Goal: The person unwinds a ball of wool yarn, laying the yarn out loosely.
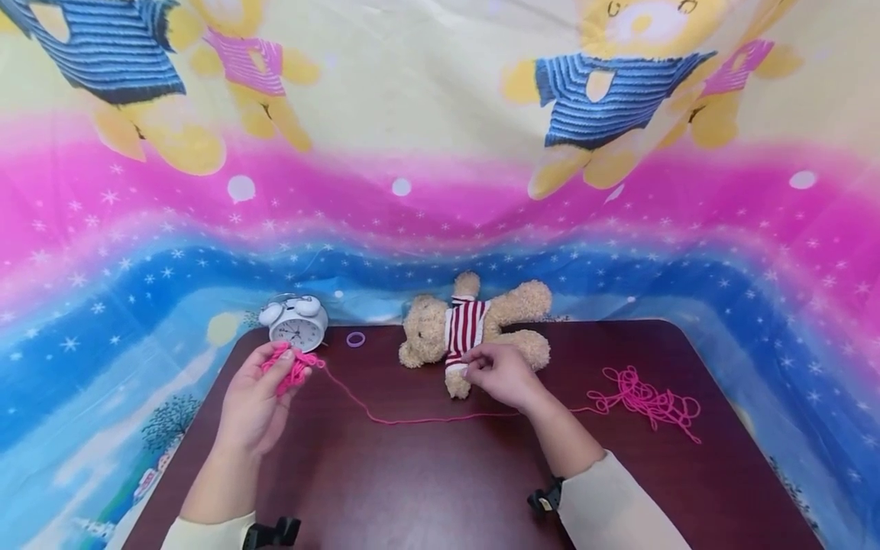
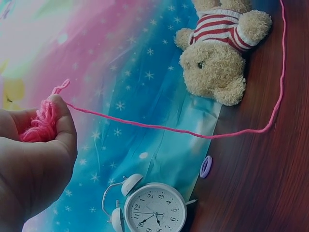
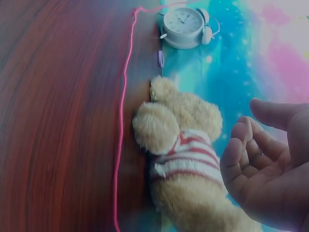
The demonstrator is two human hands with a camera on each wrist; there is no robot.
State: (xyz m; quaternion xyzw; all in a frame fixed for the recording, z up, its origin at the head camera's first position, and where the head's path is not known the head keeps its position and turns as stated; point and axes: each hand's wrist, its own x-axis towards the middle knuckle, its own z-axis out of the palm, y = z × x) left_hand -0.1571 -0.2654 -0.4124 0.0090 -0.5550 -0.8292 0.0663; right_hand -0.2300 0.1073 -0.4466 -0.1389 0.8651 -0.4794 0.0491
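Note:
Between the thumb and fingers of my left hand (image 1: 249,409) is a bundle of pink yarn (image 2: 42,123), held above the table's left side. A single strand (image 1: 440,419) runs from it along the tabletop to a loose tangle of the same yarn (image 1: 646,401) at the right. My right hand (image 1: 507,376) hovers near the teddy bear (image 1: 426,328), which lies on its side in a red-and-white striped shirt. In the right wrist view its fingers (image 3: 233,159) curve loosely, the thumb stands apart, and nothing is held.
A white twin-bell alarm clock (image 1: 297,330) stands at the table's back left, just behind my left hand. Beside it lies a small purple ring (image 1: 355,339). Behind the dark wooden table (image 1: 412,489) hangs a printed cloth (image 1: 426,206) with bears and snowflakes.

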